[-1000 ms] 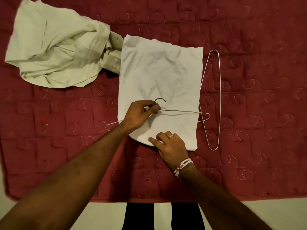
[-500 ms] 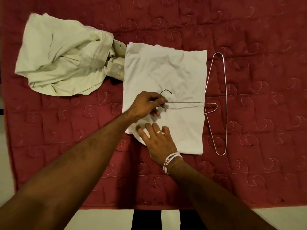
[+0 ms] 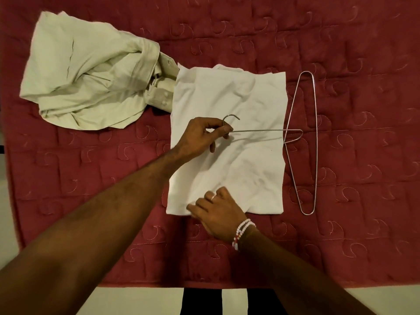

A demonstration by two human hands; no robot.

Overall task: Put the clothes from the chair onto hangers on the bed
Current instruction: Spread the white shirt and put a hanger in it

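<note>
A folded white garment (image 3: 238,94) lies flat in the middle of the red bed cover (image 3: 363,53). My left hand (image 3: 204,135) pinches a wire hanger (image 3: 256,131) at its neck, just below the hook, and holds it across the garment. The hanger's right end reaches past the cloth's right edge; its left half is hidden by my hand and arm. My right hand (image 3: 218,212) has its fingers curled on the garment's lower edge near the left corner. A crumpled pale green shirt (image 3: 86,71) lies at the left.
A second wire hanger (image 3: 316,144) lies on the cover just right of the white garment, under the tip of the held hanger. The bed's near edge runs along the bottom, with pale floor and my dark trouser legs below it.
My left hand has carried the hanger to the right across the garment. My right hand went from lying flat on the cloth to curling on its lower edge.
</note>
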